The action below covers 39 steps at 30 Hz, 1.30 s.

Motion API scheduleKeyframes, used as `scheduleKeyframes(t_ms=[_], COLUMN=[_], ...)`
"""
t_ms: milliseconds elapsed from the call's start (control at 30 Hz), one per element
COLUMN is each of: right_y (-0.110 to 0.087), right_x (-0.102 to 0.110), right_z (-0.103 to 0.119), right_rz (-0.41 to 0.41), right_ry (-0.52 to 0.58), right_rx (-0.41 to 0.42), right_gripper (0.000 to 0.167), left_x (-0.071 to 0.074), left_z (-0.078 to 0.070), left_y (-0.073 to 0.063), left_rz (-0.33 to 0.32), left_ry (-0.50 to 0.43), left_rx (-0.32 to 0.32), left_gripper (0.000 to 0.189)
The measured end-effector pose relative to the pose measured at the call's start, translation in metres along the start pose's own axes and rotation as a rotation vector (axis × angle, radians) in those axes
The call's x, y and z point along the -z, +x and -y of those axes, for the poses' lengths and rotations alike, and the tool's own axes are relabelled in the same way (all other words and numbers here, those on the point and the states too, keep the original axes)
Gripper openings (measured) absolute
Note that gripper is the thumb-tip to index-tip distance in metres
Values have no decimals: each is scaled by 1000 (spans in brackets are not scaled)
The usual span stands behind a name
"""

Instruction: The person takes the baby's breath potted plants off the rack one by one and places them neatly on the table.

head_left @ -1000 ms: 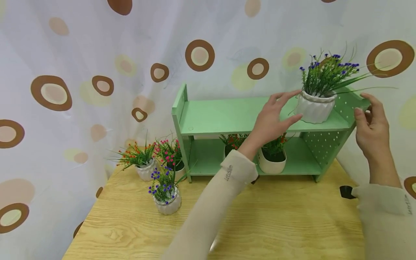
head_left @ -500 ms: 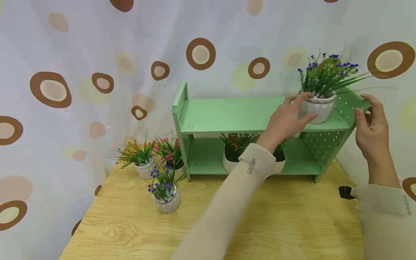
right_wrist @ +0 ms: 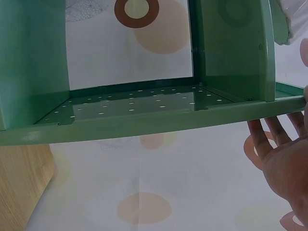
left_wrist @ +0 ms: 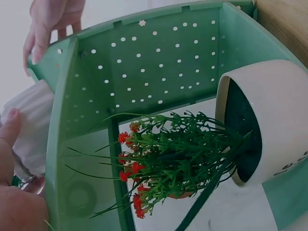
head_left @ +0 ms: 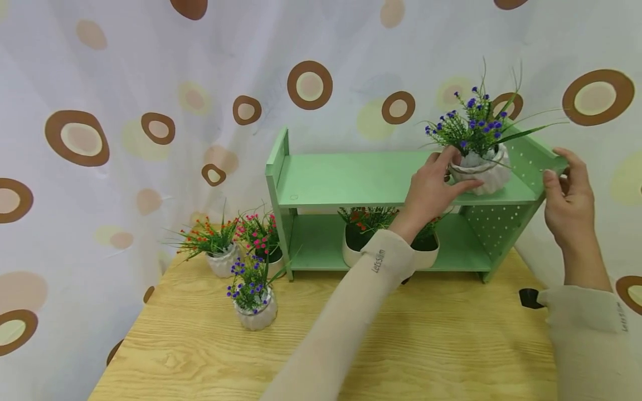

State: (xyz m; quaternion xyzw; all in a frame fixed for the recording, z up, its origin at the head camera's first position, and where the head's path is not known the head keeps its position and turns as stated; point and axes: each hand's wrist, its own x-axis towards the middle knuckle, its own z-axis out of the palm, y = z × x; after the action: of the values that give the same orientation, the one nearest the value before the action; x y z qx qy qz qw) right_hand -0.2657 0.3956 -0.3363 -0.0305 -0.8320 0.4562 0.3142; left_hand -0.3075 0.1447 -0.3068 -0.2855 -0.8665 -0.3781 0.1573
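Note:
A white ribbed flowerpot [head_left: 489, 177] with purple artificial flowers is at the right end of the top board of a green two-tier shelf [head_left: 346, 175]. My left hand [head_left: 430, 186] pinches its rim, thumb on the outer wall and fingers at the mouth. The pot leans slightly toward me. In the left wrist view, part of the pot [left_wrist: 34, 130] shows beside the thumb. My right hand [head_left: 572, 206] holds the front upper corner of the shelf's right side panel. In the right wrist view, that hand [right_wrist: 288, 166] has its fingers against the panel's outer side.
Two cream pots of red flowers [head_left: 426, 253] stand on the lower board, partly behind my left arm. Left of the shelf, pots with orange [head_left: 223, 260], pink [head_left: 261, 239] and purple flowers [head_left: 257, 312] stand on the wooden table [head_left: 200, 356]. A patterned curtain hangs behind.
My left hand has reached the purple-flowered pot and taken its rim. The pot has shifted a little left and tipped toward me. The right hand stays at the shelf's corner.

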Motion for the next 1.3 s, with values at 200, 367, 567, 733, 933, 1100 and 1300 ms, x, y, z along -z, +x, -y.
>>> scheduleKeyframes(t_ms=[200, 367, 567, 733, 933, 1100, 1300], right_y=[1, 0, -1, 1, 2, 0, 0], right_x=[-1, -1, -2, -1, -2, -3, -1], right_z=[-1, -2, -3, -2, 0, 0, 0], right_rz=[1, 2, 1, -6, 5, 26, 1], right_ry=[15, 9, 12, 9, 7, -17, -23], right_rx=[20, 15, 17, 23, 11, -8, -3], right_gripper=[48, 48, 49, 48, 48, 49, 48], left_x=[0, 1, 8, 17, 30, 40, 56], left_z=[4, 6, 14, 21, 31, 33, 35], left_y=[-2, -5, -10, -16, -29, -44, -64], left_rz=[-28, -63, -97, -116, -169, -180, -172], left_ry=[-46, -92, -131, -179, -253, -318, -377], left_rx=[-21, -21, -26, -79, -127, -109, -99], left_gripper=[40, 38, 38, 39, 37, 37, 35])
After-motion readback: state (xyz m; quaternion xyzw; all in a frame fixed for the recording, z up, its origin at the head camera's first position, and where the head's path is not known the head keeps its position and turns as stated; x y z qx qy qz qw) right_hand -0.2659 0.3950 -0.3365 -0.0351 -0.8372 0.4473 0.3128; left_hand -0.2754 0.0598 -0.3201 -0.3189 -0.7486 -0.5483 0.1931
